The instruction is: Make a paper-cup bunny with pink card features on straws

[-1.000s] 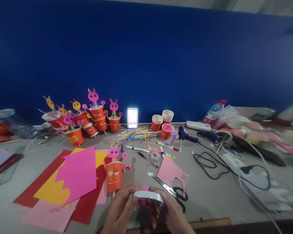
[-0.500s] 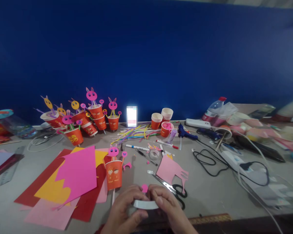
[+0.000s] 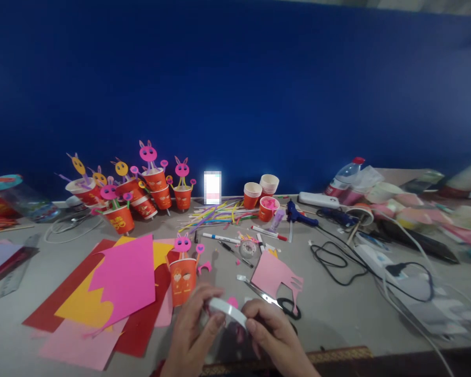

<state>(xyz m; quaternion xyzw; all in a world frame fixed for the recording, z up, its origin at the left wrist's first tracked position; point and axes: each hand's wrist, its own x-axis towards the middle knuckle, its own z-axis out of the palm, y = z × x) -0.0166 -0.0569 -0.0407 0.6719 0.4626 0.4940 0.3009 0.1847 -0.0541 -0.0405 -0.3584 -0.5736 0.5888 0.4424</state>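
Observation:
A roll of white tape [image 3: 228,310], seen mostly edge-on, is between my two hands at the front of the table. My left hand [image 3: 194,330] holds its left side between thumb and fingers. At the right end, the thumb and fingers of my right hand [image 3: 273,335] pinch the tape. Just beyond lies a small pink paper piece [image 3: 233,302]. Past my left hand stands a red paper cup [image 3: 183,283] with a pink paper rabbit face [image 3: 182,242] above it. Scissors [image 3: 269,298] with black handles lie beyond my right hand, partly over pink paper [image 3: 273,275].
Coloured paper sheets [image 3: 129,283] overlap at left. Decorated cups [image 3: 153,180] crowd the back left. Pipe cleaners [image 3: 215,213], stacked cups [image 3: 251,195] and pens [image 3: 220,238] lie behind. A blue glue gun [image 3: 300,214], cables [image 3: 337,264] and a power strip [image 3: 384,275] occupy the right.
The tape roll has been raised slightly and tilted, its right end now lower. My left hand's fingers have spread further apart, and my right hand has shifted slightly right.

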